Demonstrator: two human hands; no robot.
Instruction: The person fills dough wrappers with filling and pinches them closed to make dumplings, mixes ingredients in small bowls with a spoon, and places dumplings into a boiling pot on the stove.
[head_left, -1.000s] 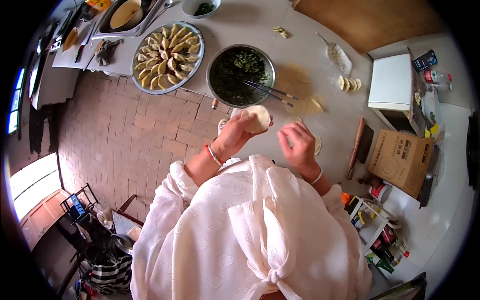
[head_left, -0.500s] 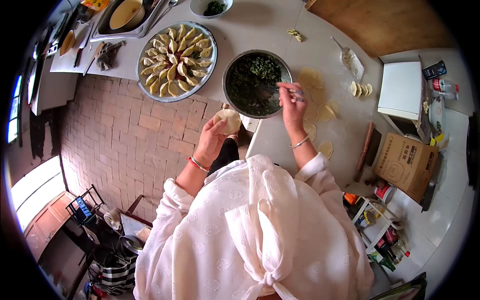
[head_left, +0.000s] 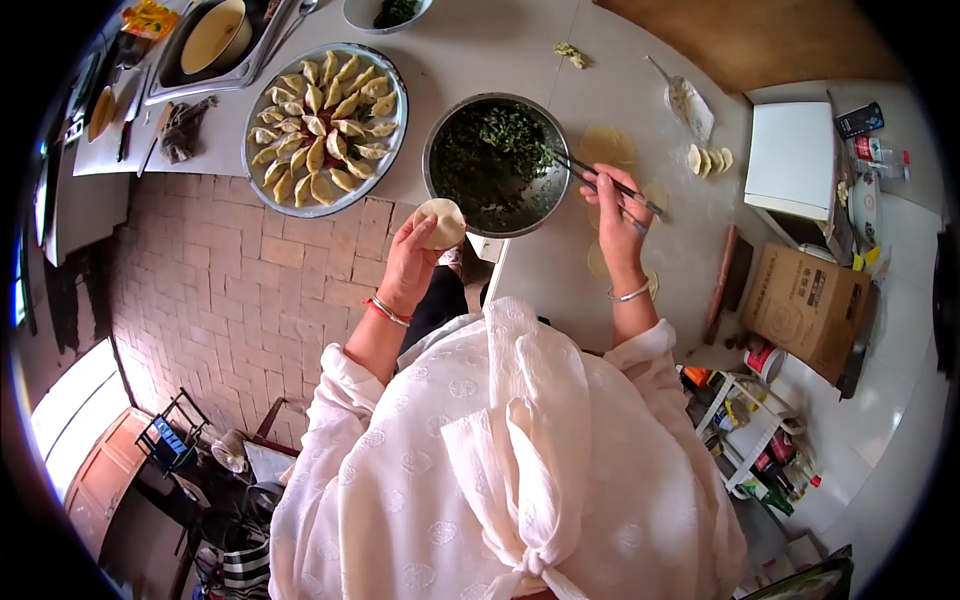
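1. Left of the metal bowl sits a tray of pleated dumplings; beyond its far-left side is a small bowl holding chopped greens.
2. Right of the metal bowl, round wrappers lie flat, some partly hidden by the right hand and its chopsticks. Farther right come a scoop, a short row of pale dough pieces and, nearer the person, a rolling pin, then a cardboard box.
3. The chopsticks cross the metal bowl's right rim — tips over the green filling, long axis sloping down and right to the butt ends. The right hand's fingers are closed around the shafts.
4. The held wrapper is just off the near-left rim of the metal bowl, broad face up; being round, it shows no clear long axis. The left hand has its fingers pinched on the wrapper's left edge.
5. Under the metal bowl is a pale, smooth worktop, dusted and marked to the right. Left of the bowl and nearer the person, past the worktop's edge — a brick floor.
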